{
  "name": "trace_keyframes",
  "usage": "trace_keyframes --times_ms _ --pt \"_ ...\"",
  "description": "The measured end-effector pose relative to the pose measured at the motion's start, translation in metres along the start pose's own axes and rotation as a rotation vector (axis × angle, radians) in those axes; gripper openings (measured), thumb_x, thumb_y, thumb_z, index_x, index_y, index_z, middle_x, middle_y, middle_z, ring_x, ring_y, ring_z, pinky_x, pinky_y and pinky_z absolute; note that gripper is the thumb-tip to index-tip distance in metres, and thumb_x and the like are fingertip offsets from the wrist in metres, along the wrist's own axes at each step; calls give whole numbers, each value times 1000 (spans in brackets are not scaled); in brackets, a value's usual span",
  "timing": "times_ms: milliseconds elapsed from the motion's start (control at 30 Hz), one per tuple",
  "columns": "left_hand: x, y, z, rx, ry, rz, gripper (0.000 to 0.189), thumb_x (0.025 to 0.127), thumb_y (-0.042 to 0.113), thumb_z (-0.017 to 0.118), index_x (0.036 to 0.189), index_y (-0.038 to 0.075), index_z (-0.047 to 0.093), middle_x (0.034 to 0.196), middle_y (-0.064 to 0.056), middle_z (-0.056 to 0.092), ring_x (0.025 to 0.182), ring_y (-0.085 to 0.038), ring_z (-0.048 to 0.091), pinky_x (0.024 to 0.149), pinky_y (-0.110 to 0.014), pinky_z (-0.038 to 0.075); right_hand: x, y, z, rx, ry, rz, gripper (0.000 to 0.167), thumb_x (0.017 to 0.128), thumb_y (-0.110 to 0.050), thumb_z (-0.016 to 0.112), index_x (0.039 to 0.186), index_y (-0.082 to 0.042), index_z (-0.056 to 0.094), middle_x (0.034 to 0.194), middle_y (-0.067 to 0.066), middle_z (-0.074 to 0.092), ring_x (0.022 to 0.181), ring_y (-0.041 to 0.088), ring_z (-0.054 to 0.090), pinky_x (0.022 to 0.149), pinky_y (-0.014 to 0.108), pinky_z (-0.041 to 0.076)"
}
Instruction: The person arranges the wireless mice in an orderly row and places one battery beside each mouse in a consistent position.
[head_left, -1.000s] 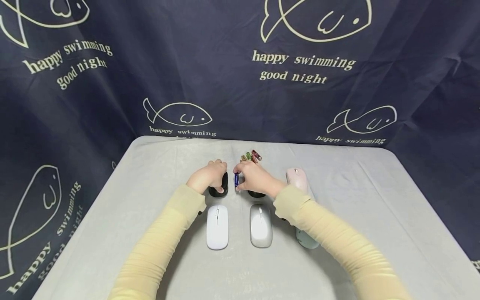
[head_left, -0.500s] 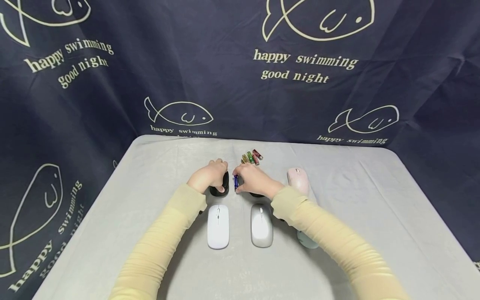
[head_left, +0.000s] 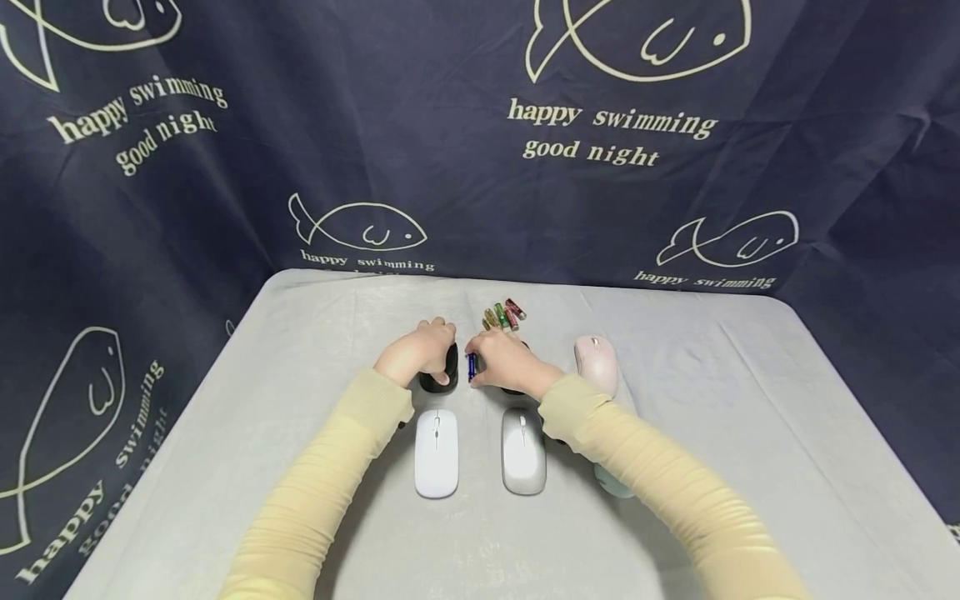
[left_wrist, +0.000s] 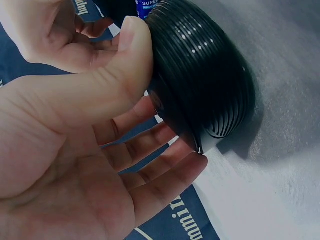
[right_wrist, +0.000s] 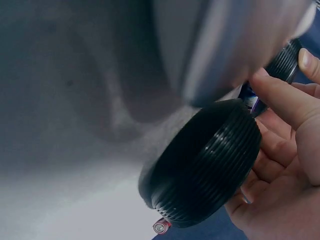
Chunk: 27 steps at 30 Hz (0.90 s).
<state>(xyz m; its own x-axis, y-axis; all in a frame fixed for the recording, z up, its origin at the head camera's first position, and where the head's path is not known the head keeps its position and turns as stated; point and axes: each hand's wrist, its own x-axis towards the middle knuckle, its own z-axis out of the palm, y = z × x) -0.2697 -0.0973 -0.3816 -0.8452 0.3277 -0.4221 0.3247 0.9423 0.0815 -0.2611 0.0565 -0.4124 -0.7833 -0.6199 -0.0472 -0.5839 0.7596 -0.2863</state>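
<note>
My left hand [head_left: 422,350] grips a black ribbed computer mouse [left_wrist: 200,70], thumb on one side and fingers on the other. Just to its right, my right hand [head_left: 513,360] pinches a blue battery [head_left: 472,367] between thumb and fingers. In the left wrist view only part of the blue battery [left_wrist: 145,7] shows, past the left thumb. A second black ribbed mouse [right_wrist: 215,160] sits under the right hand, which mostly covers it in the head view. Beyond that hand lie several red, green and gold batteries [head_left: 501,315].
Nearer the person lie a white mouse [head_left: 436,454] and a silver mouse [head_left: 523,452]. A pink mouse [head_left: 596,362] stands to the right. The right sleeve partly covers a green mouse [head_left: 612,481]. A dark fish-print curtain [head_left: 480,183] hangs behind the grey-covered table [head_left: 322,308].
My right hand, still pinching the blue battery, has shifted slightly toward the person, baring more of the batteries behind it. My left hand keeps its hold on the black mouse.
</note>
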Motion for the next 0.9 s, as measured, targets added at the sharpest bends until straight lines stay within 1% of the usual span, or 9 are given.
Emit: trace_keyframes --times_ms 200,400,533,700,900 --pt "-2 1 -1 -10 -1 0 74 70 25 84 129 0 48 123 -17 50 110 -32 47 96 -41 44 0 1 1 -9 0 3 51 71 -28 83 114 -6 65 113 8 65 109 29 55 94 48 43" --pt "-2 1 -1 -6 -3 -1 73 70 25 83 129 0 48 122 -16 50 109 -32 47 96 -40 44 0 3 2 -25 1 -19 52 71 -29 82 115 -6 65 114 9 65 109 30 55 95 47 43" --pt "-2 1 -1 -1 -14 -6 71 71 26 83 128 1 48 122 -16 50 109 -31 47 95 -40 44 0 5 2 -17 3 -34 54 71 -29 82 116 -5 64 115 9 64 110 30 54 96 47 42" --pt "-1 1 -1 -8 -5 2 72 70 25 84 128 0 49 121 -16 50 108 -31 47 95 -40 44 -2 7 -1 7 31 -69 57 70 -29 82 117 -3 62 115 10 63 110 29 54 96 43 43" --pt "1 0 -1 -17 -12 -9 73 70 25 84 129 0 48 124 -16 49 111 -32 46 96 -40 43 -1 12 -7 -7 80 -100 56 72 -25 80 119 -3 59 118 11 61 113 29 52 96 45 43"
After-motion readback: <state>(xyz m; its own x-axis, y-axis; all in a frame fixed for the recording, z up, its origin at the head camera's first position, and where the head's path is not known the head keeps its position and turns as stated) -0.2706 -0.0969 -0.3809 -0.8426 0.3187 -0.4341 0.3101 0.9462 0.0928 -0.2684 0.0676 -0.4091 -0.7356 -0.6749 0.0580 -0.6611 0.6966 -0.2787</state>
